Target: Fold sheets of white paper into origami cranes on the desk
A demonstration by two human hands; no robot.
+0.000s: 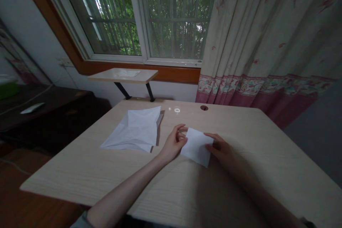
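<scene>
A small, roughly square piece of white paper (197, 146) is held up over the desk between my two hands. My left hand (175, 142) pinches its left edge, thumb on the near face and fingers behind. On the opposite edge my right hand (220, 148) grips it the same way, its fingers partly hidden in shadow. The paper's lower edge looks slightly uneven. To the left of my left hand, creased white sheets (136, 130) lie in a loose stack on the desk, apart from both hands.
The pale wooden desk (107, 174) has a round cable hole (204, 108) near its back edge. A raised shelf (144, 75) on black legs stands at the back left, with white paper (127, 73) on it. Behind are a window and a curtain (248, 42). A dark table (53, 107) stands left.
</scene>
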